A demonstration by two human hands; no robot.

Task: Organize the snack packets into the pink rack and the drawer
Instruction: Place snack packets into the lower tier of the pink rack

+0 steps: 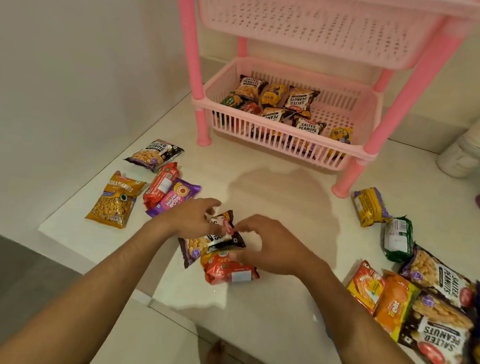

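A pink rack (358, 162) stands at the back of the white counter, and its lower basket (280, 133) holds several snack packets. Both hands meet at the counter's middle. My left hand (190, 216) grips the top of a black salted peanuts packet (199, 243). My right hand (268, 245) touches that packet with its fingertips and rests its thumb on a red-orange packet (230, 271) lying under it. A masala peanuts packet (114, 199), a red biscuit pack (161, 184), a purple Jim Jam pack (174, 196) and another salted peanuts packet (154, 155) lie to the left.
Several more packets lie along the right side of the counter (436, 298). The rack's upper basket (317, 27) hangs overhead at the back. A wall runs along the left. The counter's front edge (166, 305) is near me, with my feet on the floor below.
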